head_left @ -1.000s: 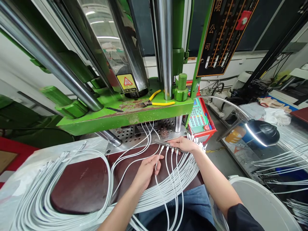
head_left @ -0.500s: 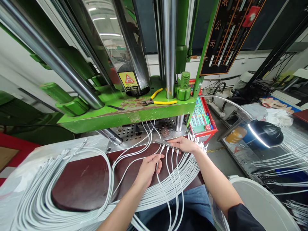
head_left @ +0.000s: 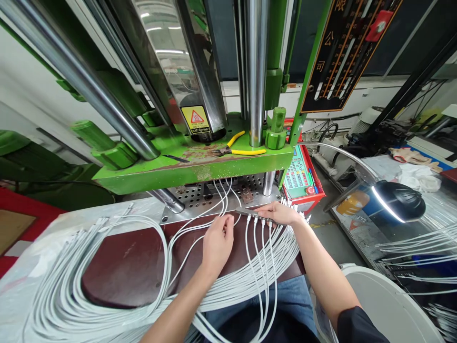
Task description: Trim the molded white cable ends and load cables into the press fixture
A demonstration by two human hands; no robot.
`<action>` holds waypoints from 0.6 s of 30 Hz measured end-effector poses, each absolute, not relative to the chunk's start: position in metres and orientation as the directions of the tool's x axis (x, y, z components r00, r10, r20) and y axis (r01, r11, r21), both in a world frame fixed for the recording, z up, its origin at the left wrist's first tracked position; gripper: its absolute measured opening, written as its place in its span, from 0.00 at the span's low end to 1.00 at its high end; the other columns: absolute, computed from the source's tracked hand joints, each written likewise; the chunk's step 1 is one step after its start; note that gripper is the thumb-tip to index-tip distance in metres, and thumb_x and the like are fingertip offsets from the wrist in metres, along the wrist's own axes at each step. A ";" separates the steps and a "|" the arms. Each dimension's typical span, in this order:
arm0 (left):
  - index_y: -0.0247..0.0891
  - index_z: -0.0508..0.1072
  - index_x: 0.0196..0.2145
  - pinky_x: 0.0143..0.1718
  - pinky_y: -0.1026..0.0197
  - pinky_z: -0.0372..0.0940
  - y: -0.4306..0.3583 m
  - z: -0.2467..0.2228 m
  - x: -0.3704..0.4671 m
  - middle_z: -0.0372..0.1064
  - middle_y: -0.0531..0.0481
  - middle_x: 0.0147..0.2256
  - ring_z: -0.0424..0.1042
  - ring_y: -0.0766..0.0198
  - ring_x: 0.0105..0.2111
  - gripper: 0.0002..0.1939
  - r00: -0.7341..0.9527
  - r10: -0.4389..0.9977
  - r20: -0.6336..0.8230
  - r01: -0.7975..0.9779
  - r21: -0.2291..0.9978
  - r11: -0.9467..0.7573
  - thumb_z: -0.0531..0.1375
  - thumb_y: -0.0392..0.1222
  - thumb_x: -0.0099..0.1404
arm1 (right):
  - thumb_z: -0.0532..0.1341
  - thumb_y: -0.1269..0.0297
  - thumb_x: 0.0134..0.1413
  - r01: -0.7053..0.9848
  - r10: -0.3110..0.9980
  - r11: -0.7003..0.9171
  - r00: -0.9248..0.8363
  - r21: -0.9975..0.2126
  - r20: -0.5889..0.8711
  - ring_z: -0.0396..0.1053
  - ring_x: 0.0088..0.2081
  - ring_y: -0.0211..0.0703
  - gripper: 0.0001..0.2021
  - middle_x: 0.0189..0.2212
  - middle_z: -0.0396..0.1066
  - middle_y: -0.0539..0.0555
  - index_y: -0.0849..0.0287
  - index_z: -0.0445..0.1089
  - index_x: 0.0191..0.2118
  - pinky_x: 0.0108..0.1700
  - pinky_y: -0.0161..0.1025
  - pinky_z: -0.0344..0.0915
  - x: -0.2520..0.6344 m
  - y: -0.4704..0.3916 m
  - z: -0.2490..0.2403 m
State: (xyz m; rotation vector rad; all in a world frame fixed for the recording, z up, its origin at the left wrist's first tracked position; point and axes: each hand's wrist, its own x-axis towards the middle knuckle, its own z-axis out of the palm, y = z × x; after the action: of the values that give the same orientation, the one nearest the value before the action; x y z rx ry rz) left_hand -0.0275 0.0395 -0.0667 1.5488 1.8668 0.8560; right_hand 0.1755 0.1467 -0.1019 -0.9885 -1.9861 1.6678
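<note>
My right hand (head_left: 273, 213) grips a flat metal bar (head_left: 246, 212) near the front edge of the perforated plate. Several white cables (head_left: 257, 257) hang from connectors along the bar's near side. Just left of the bar, my left hand (head_left: 218, 238) is closed with its fingertips curled together; what they hold, if anything, is hidden. Other white cables (head_left: 223, 200) run from under the green press, behind my left hand. A large bundle of white cables (head_left: 250, 281) curves around the dark red board (head_left: 121, 267), its connector ends (head_left: 300, 213) beside my right wrist.
Yellow-handled pliers (head_left: 246, 152) and a thin dark blade (head_left: 175, 158) lie on the green press platform (head_left: 200, 172). A red-framed control panel (head_left: 298, 174) stands behind my right hand. A lamp (head_left: 398, 201) is at right, above a white bin (head_left: 382, 305).
My left hand has moved up and left, off the leftmost cable at the bar, and closed more. The view has shifted slightly; my right hand still holds the bar.
</note>
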 end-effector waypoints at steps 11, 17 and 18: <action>0.26 0.48 0.63 0.56 0.35 0.47 0.073 -0.079 -0.056 0.64 0.29 0.51 0.60 0.38 0.53 0.50 -0.124 0.988 0.091 0.989 0.085 0.117 0.58 0.63 0.54 | 0.60 0.49 0.52 0.521 0.598 0.237 -0.743 -0.820 -0.299 0.59 0.20 0.32 0.23 0.25 0.71 0.49 0.55 0.73 0.50 0.22 0.30 0.57 0.189 0.147 -0.087; 0.30 0.64 0.53 0.52 0.44 0.55 0.075 -0.069 -0.070 0.67 0.32 0.47 0.64 0.42 0.50 0.27 -0.088 0.996 -0.030 0.964 0.247 0.093 0.59 0.38 0.55 | 0.63 0.59 0.50 0.570 0.631 0.382 -0.736 -0.728 -0.246 0.64 0.24 0.35 0.18 0.28 0.72 0.50 0.57 0.73 0.47 0.26 0.31 0.59 0.178 0.142 -0.086; 0.32 0.69 0.46 0.51 0.45 0.55 0.076 -0.067 -0.073 0.69 0.33 0.45 0.65 0.43 0.49 0.20 -0.090 0.995 -0.042 0.956 0.275 0.098 0.58 0.35 0.54 | 0.62 0.61 0.50 0.588 0.653 0.436 -0.727 -0.681 -0.210 0.66 0.26 0.36 0.15 0.27 0.72 0.50 0.57 0.74 0.45 0.28 0.31 0.59 0.174 0.139 -0.085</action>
State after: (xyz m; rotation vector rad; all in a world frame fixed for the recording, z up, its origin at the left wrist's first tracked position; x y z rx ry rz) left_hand -0.0731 0.0762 -0.0674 1.9578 2.1551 0.2605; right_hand 0.1743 0.1394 -0.0852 -1.1220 -2.5891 1.1746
